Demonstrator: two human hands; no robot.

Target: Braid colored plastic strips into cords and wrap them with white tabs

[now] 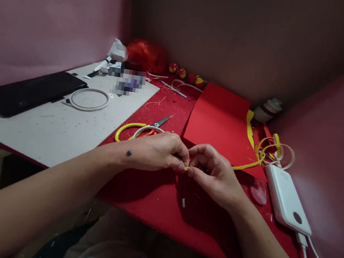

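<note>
My left hand (160,151) and my right hand (215,174) meet above the red cloth at the table's front. Their fingertips pinch together on a tiny yellow piece (186,168), too small to name further. Just behind my left hand lie scissors (161,121) with yellow and orange handles, blades pointing away to the right. A pale ring (141,131) overlaps their handles. Beyond my right hand lies a stiff red sheet (218,123). From behind that hand a narrow ridged yellow strip (252,164) runs to a tangle of strips on the right.
A white power bank (287,198) with a cable lies right. At left, a pale board (94,128) carries a black flat object (32,91) and a ring (89,99). Behind are a red bag (146,55), several small red-yellow balls (182,72), a pen (173,88) and a jar (268,110).
</note>
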